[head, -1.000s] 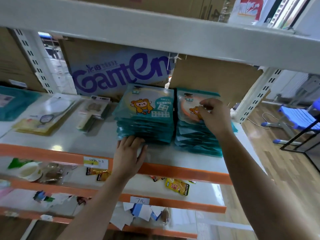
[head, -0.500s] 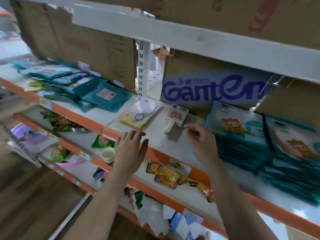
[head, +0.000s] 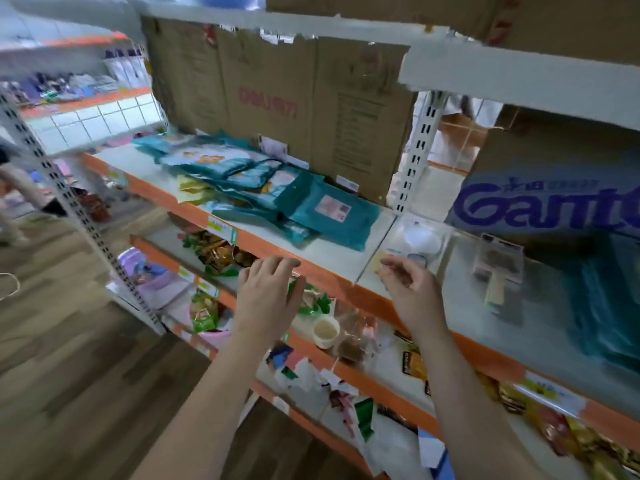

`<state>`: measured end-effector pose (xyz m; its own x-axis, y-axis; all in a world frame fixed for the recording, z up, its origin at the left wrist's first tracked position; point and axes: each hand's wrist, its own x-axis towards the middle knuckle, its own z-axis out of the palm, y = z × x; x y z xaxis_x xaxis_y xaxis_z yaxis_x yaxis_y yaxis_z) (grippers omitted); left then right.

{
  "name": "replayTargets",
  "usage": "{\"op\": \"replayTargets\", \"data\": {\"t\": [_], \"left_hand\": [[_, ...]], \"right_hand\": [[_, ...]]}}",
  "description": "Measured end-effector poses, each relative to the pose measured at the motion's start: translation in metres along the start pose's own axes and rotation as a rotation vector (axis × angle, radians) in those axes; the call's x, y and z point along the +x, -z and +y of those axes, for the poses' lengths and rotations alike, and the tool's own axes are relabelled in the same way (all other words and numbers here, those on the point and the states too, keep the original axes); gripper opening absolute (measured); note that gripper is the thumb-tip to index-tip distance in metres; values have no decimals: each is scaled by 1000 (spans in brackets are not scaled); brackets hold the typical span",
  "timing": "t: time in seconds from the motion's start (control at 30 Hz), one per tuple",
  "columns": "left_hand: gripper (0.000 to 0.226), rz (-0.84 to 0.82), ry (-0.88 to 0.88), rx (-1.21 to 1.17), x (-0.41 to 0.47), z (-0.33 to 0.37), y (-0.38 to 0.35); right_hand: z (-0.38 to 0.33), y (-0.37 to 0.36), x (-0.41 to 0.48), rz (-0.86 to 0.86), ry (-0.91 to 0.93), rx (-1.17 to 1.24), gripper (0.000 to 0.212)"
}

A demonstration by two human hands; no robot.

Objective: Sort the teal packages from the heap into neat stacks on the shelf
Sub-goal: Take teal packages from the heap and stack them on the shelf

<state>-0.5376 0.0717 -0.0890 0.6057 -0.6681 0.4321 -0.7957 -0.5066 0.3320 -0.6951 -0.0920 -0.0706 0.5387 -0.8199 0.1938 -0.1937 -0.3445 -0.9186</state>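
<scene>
- Heap of teal packages (head: 263,188): flat, glossy foil pouches, overlapping at loose angles, upper centre of the frame, on the shelf (head: 332,258). The nearest pouch lies back-up and shows a pale rectangular label.
- Stacked teal packages (head: 602,306): far right edge, badly blurred; only a dark teal block shows.
- Left hand (head: 268,296): lower centre, palm down, fingers fairly straight and spread, holding nothing, in front of the shelf's orange front rail (head: 322,271).
- Right hand (head: 408,289): right of centre, fingers loosely curled with the tips drawn toward the thumb; nothing visible in them. It sits at the rail, below a clear plastic blister pack (head: 419,240).
- Shelf surface: smooth off-white board, matte, with a seam between two panels.
- Brown cardboard box (head: 277,98): corrugated, torn top edge, red print, standing behind the heap.
- Printed carton (head: 554,202): right, blue with large purple lettering.
- Upright (head: 420,150): white slotted metal, between the two boxes.
- Lower shelves: crinkled snack packets, paper scraps and a small cup (head: 325,330).
- Floor (head: 69,375): wood-grain planks, lower left.
</scene>
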Motion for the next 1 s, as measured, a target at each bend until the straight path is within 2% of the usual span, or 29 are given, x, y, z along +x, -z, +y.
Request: {"op": "replayTargets", "data": {"t": [0.13, 0.37, 0.57, 0.87, 1.0], "left_hand": [[41, 24, 12, -19, 20, -43, 0], [45, 34, 34, -17, 72, -121, -13], [39, 82, 19, 29, 148, -195, -3], [44, 130, 102, -28, 214, -285, 2], [47, 117, 97, -66, 241, -318, -1]], "right_hand": [[-6, -46, 23, -22, 10, -11, 8], [-23, -129, 87, -52, 9, 54, 6], [-54, -213, 157, -75, 24, 78, 13], [-86, -310, 236, -140, 13, -95, 19], [-97, -341, 262, -78, 58, -294, 17]]}}
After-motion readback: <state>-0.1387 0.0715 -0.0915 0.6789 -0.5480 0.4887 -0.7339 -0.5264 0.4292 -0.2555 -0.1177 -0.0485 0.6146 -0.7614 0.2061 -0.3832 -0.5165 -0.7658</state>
